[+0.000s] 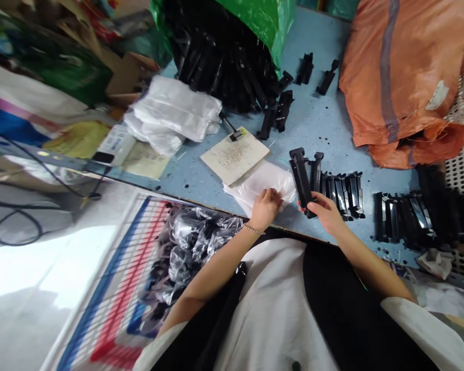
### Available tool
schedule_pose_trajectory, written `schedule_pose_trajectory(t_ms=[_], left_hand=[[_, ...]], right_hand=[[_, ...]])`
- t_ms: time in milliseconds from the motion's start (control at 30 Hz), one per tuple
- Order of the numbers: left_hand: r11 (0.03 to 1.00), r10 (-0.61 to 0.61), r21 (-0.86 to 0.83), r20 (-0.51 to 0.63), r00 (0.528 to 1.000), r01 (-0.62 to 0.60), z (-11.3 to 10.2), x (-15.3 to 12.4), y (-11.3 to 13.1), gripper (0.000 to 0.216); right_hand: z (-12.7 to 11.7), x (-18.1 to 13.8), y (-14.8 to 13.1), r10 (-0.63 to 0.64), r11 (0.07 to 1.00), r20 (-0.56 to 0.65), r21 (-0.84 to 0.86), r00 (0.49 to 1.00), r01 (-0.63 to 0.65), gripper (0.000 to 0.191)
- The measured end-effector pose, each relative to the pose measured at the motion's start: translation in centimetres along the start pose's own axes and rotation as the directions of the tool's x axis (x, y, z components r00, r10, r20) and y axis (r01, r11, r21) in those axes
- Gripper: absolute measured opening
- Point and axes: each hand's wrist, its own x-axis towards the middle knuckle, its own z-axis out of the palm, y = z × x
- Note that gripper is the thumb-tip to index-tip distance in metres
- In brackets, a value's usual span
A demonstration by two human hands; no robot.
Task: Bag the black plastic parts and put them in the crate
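Observation:
My right hand (327,212) grips the lower end of a long black plastic part (301,178), which stands tilted above the table edge. My left hand (268,206) lies over the front of a stack of thin clear plastic bags (259,183), its fingers curled and closed on the bag film. A small board (235,157) rests on the back of that stack. Just right of the held part, a row of similar black parts (342,196) lies on the blue table (305,123).
Behind stands a green bag (255,20) full of black parts. More folded plastic bags (174,111) lie to the left. An orange sack (406,77) sits at the back right, with further black parts (410,216) before it. Below, a crate (116,304) holds bagged items (189,232).

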Motion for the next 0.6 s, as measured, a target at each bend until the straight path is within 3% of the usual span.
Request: schedule_pose_trajectory(t_ms=[67,200,333,400,500,600], left_hand=[[0.999,-0.023,-0.024,-0.013,1.000,0.023,0.2,0.6,-0.7,0.010],[0.947,-0.188,-0.264,-0.002,0.982,0.181,-1.3,1.7,-1.5,0.019],[0.843,-0.315,-0.432,0.087,0.945,0.320,-1.9,2.1,-1.9,0.004],[0.886,-0.240,-0.395,0.062,0.969,0.245,-1.9,2.0,-2.0,0.009],[0.980,-0.008,-0.200,0.017,1.000,0.012,-2.0,1.5,-2.1,0.025],[0.993,0.107,-0.053,0.042,0.993,-0.105,-2.4,0.8,-2.1,0.039]], right_hand=[[1.0,0.2,0.3,0.040,0.984,-0.028,0.177,0.999,-0.035,0.040],[1.8,-0.6,0.6,0.137,0.936,-0.019,0.329,0.990,-0.123,0.038],[1.9,-2.0,1.7,0.290,0.814,0.155,0.480,0.944,-0.329,0.040],[2.1,-2.6,2.7,0.368,0.702,0.301,0.530,0.880,-0.475,0.045],[2.2,-3.1,4.0,0.452,0.549,0.417,0.567,0.789,-0.614,0.044],[2.2,-3.1,4.4,0.443,0.414,0.447,0.667,0.777,-0.620,0.046]])
